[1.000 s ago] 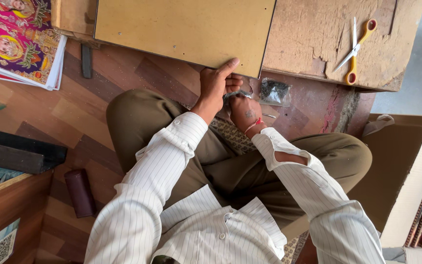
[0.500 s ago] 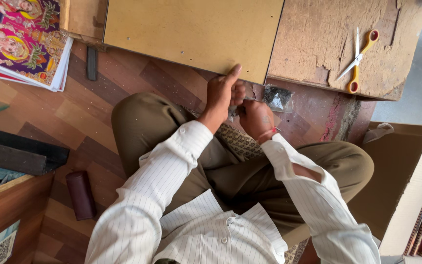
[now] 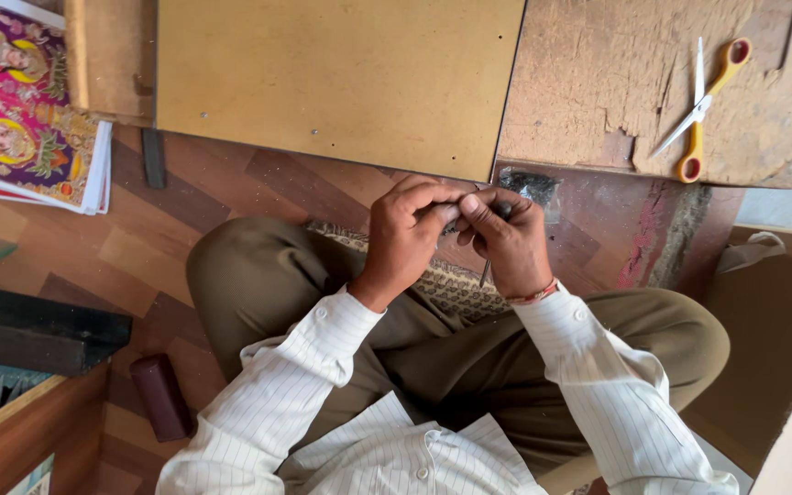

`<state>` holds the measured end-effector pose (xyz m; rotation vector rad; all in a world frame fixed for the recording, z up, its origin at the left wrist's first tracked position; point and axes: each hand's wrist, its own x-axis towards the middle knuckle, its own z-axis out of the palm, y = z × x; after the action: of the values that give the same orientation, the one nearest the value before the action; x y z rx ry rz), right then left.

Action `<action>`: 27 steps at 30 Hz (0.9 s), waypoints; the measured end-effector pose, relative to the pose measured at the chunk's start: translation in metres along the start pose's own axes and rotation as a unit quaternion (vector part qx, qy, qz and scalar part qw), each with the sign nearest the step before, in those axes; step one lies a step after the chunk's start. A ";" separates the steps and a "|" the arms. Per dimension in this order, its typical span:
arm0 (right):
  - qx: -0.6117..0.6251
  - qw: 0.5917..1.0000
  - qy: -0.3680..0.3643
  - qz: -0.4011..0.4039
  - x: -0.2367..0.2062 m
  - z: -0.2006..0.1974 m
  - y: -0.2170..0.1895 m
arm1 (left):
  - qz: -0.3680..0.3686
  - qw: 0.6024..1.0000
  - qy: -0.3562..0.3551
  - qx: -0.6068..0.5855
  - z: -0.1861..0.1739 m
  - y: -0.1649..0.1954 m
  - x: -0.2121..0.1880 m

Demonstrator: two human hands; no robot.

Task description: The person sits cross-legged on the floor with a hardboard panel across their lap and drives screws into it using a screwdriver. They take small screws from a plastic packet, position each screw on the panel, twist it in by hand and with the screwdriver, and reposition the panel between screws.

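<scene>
Both hands, left hand (image 3: 405, 234) and right hand (image 3: 506, 243), pinch a small dark tool (image 3: 486, 268) near the board's edge (image 3: 341, 78).

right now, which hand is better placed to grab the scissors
Right. The scissors lie on the worn board up on the right, nearer the right hand. The left hand sits farther off. Both are busy with a small thin metal piece.

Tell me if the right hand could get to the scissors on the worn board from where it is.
Probably yes. The scissors lie in the open on the worn board, ahead and to the right of the right hand, with nothing between. But that hand and the left hand are pinching a small tool.
</scene>
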<state>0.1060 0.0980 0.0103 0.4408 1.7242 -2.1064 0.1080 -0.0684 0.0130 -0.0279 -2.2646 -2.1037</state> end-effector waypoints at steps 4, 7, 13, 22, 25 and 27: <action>-0.009 1.000 0.025 -0.014 0.010 0.000 -0.003 | -0.012 1.000 -0.009 -0.009 0.001 -0.002 0.015; -0.062 0.994 0.075 -0.050 0.014 -0.002 -0.010 | -0.005 0.999 -0.012 0.040 0.000 0.002 0.027; -0.073 0.976 0.194 -0.062 0.041 -0.010 -0.017 | 0.134 0.954 -0.060 0.262 -0.004 -0.003 0.079; 0.028 0.988 0.148 0.029 0.050 -0.019 -0.007 | 0.177 0.938 -0.095 0.284 0.009 -0.011 0.082; 0.032 0.989 0.144 0.029 0.049 -0.020 -0.007 | 0.180 0.933 -0.100 0.295 0.011 -0.010 0.080; 0.033 0.989 0.143 0.028 0.048 -0.021 -0.007 | 0.186 0.929 -0.103 0.301 0.013 -0.010 0.079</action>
<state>0.0608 0.1151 -0.0100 0.8363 1.7712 -2.1498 0.0284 -0.0576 0.0063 -0.6210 -2.6561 -1.2167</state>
